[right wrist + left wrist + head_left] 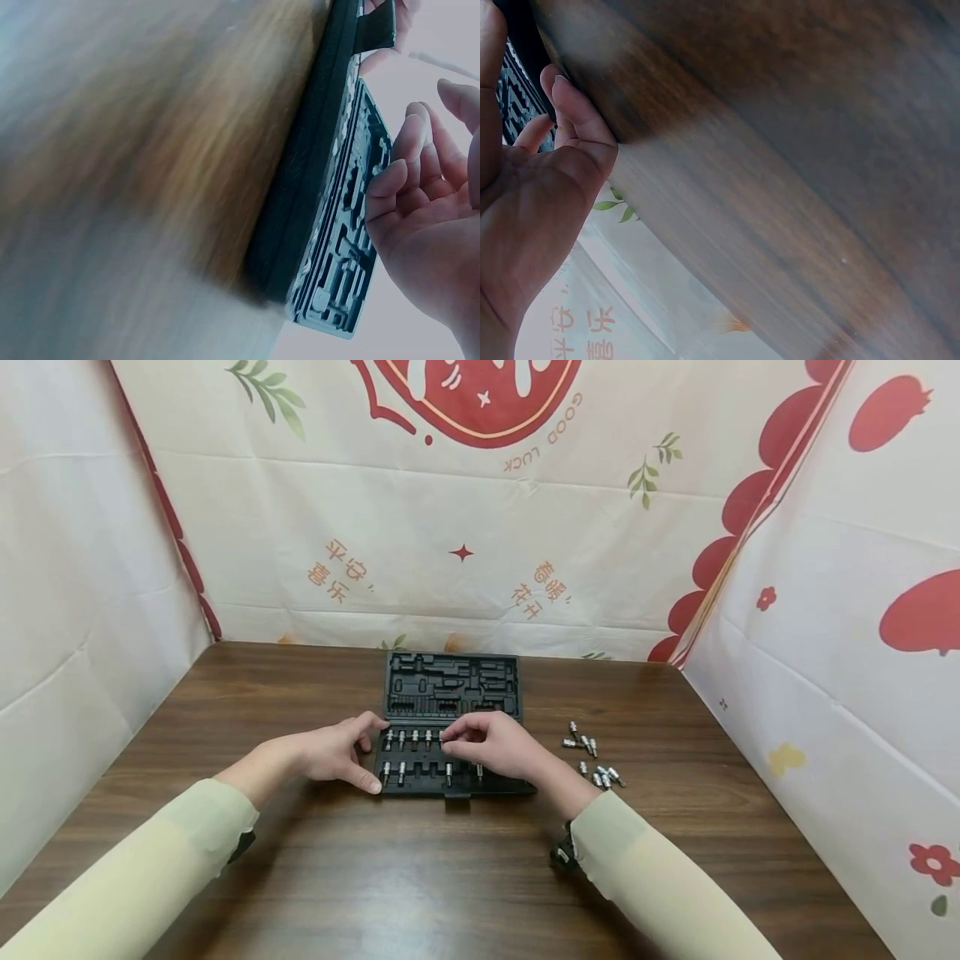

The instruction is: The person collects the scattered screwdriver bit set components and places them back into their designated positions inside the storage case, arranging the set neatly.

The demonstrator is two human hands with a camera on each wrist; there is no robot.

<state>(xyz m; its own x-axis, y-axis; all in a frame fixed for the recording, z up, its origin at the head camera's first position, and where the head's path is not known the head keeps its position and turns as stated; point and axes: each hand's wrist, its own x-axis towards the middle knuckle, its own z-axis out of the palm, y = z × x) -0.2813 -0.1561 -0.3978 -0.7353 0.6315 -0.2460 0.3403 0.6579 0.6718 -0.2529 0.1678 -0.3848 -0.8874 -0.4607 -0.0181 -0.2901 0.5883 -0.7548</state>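
Note:
A black plastic socket case [442, 793] lies open on the table, its moulded lid [453, 681] tilted back. Silver bit sockets [402, 770] stand in two rows in the tray. My left hand [330, 753] spans the case's left side, thumb on the front corner and index finger near the hinge. In the left wrist view, the left hand [547, 180] has loosely bent fingers beside the dark case edge. Above the back row, my right hand [495, 745] pinches a bit socket at its fingertips, mostly hidden. Bent fingers of the right hand [420, 180] show in the right wrist view.
Several loose bit sockets [602, 777] lie in two small groups right of the case, the farther group [581, 742] nearer the back. A brown wooden table [390, 877] carries everything. Printed cloth walls [465, 510] close off the back and both sides.

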